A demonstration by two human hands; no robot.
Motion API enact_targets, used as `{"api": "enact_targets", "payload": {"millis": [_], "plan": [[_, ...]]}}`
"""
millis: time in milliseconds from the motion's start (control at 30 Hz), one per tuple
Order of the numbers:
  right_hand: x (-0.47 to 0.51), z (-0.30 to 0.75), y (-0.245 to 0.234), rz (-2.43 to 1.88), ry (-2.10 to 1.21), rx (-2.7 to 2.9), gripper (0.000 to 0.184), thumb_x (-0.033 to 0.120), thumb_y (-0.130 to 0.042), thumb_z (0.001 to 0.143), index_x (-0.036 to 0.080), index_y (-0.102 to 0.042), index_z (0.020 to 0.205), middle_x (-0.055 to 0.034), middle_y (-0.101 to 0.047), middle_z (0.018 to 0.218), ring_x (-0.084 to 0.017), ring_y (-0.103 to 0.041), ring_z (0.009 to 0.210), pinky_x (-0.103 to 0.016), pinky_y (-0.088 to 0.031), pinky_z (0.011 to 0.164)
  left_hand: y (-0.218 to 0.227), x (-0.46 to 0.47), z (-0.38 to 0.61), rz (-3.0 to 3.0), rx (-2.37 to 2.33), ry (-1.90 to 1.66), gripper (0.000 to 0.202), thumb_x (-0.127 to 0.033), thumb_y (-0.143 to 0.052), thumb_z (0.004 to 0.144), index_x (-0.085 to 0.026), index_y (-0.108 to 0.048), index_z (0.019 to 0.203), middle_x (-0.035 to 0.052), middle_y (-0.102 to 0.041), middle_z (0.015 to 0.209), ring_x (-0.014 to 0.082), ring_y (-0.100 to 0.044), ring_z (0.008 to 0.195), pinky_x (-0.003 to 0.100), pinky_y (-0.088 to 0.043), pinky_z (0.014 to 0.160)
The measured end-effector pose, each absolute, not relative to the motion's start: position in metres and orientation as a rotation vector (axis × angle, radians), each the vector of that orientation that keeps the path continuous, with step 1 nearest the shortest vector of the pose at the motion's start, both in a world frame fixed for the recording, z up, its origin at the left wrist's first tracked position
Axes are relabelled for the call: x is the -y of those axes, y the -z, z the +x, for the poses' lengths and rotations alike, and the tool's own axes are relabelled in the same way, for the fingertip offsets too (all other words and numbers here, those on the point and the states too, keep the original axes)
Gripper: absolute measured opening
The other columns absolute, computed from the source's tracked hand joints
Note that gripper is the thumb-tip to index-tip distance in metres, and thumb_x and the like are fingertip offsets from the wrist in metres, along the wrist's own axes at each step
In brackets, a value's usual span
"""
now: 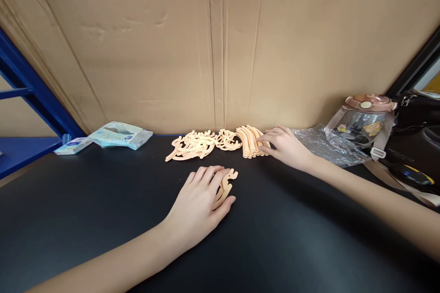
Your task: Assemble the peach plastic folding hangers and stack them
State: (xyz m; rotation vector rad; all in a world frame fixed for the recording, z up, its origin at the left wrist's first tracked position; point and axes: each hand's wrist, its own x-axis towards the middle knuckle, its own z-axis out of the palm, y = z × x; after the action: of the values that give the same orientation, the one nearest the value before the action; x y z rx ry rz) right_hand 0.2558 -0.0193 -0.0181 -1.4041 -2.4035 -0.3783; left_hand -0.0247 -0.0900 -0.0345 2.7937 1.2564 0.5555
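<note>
My left hand [197,199] is closed around a few flat, curved, peach-coloured pieces [225,187] low over the black table, and their wavy ends poke out between thumb and fingers. Farther back, my right hand [287,146] reaches in from the right with its fingers apart. Its fingertips touch the right side of a neat row of curved peach strips [250,141] packed side by side. Left of that row lies a small heap of ring-like curved pieces [227,140], and beside it a larger tangled pile of wavy pieces [192,145].
A cardboard wall [154,55] stands behind the black table [85,219]. Soft blue-white packs [118,135] lie at the back left near a blue metal frame [30,96]. On the right are crumpled clear plastic [319,146], a strapped clear bottle [360,123] and a dark bag [415,132].
</note>
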Motion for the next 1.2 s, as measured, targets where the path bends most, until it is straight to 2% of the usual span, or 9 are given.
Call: {"api": "enact_targets", "payload": {"millis": [167,300,467,567,667,767,900,1200], "plan": [[0.023,0.258,0.02,-1.385,0.459,2.326,0.023,0.026,-0.049,0.095,0.022,-0.071,0.093,-0.0047,-0.073,0.095,-0.024,-0.065,0.095,-0.051,-0.035,0.1,0.036,0.089,-0.025,2.793,-1.251,-0.576,0.037,-0.036,-0.049,0.093,-0.021,-0.047,0.127,0.0083,-0.054,0.129,0.0279,-0.049,0.115,0.042,-0.042,0.088],[0.029,0.259,0.019,-1.321,0.583,2.272,0.024,0.021,-0.048,0.095,0.019,-0.071,0.089,-0.0044,-0.074,0.087,-0.023,-0.064,0.093,-0.052,-0.034,0.102,0.037,0.09,-0.025,2.808,-1.256,-0.612,0.038,-0.037,-0.05,0.093,-0.019,-0.047,0.126,0.0095,-0.055,0.127,0.0279,-0.05,0.116,0.041,-0.043,0.09],[0.046,0.261,0.008,-1.181,0.789,2.22,0.023,0.017,-0.048,0.095,0.018,-0.07,0.091,-0.0041,-0.075,0.086,-0.023,-0.063,0.094,-0.053,-0.03,0.107,0.037,0.09,-0.025,2.805,-1.265,-0.64,0.038,-0.038,-0.05,0.093,-0.018,-0.048,0.125,0.009,-0.056,0.126,0.027,-0.051,0.115,0.041,-0.045,0.09],[0.065,0.257,0.001,-0.992,1.04,2.166,0.018,0.011,-0.051,0.093,0.015,-0.068,0.096,-0.0043,-0.075,0.092,-0.022,-0.063,0.093,-0.054,-0.031,0.107,0.036,0.091,-0.025,2.792,-1.258,-0.608,0.036,-0.037,-0.051,0.093,-0.018,-0.05,0.124,0.008,-0.057,0.124,0.0265,-0.051,0.115,0.04,-0.044,0.09],[0.086,0.25,0.002,-0.855,1.122,2.166,0.016,0.007,-0.057,0.09,0.014,-0.067,0.1,-0.0034,-0.075,0.094,-0.022,-0.064,0.095,-0.052,-0.034,0.107,0.036,0.091,-0.025,2.787,-1.248,-0.566,0.034,-0.036,-0.052,0.093,-0.019,-0.053,0.122,0.0071,-0.058,0.123,0.0262,-0.05,0.116,0.04,-0.043,0.091],[0.102,0.242,0.01,-0.733,1.087,2.24,0.017,0.007,-0.056,0.09,0.013,-0.066,0.102,-0.0032,-0.076,0.095,-0.019,-0.064,0.094,-0.047,-0.038,0.105,0.035,0.091,-0.025,2.784,-1.252,-0.553,0.035,-0.035,-0.052,0.093,-0.018,-0.052,0.124,0.0077,-0.057,0.124,0.0261,-0.049,0.117,0.041,-0.042,0.092],[0.106,0.238,0.025,-0.669,0.928,2.353,0.022,0.007,-0.046,0.095,0.012,-0.067,0.102,-0.0042,-0.075,0.098,-0.018,-0.063,0.097,-0.045,-0.041,0.102,0.035,0.091,-0.025,2.801,-1.223,-0.55,0.038,-0.035,-0.052,0.094,-0.02,-0.05,0.128,0.0073,-0.055,0.127,0.0252,-0.048,0.118,0.04,-0.041,0.093],[0.097,0.243,0.041,-0.908,0.492,2.403,0.015,0.018,-0.054,0.094,0.019,-0.067,0.1,-0.0001,-0.073,0.092,-0.019,-0.059,0.099,-0.046,-0.033,0.107,0.035,0.091,-0.024,2.828,-1.232,-0.532,0.034,-0.034,-0.051,0.094,-0.021,-0.054,0.126,0.0051,-0.058,0.124,0.0242,-0.049,0.116,0.039,-0.041,0.093]]}}
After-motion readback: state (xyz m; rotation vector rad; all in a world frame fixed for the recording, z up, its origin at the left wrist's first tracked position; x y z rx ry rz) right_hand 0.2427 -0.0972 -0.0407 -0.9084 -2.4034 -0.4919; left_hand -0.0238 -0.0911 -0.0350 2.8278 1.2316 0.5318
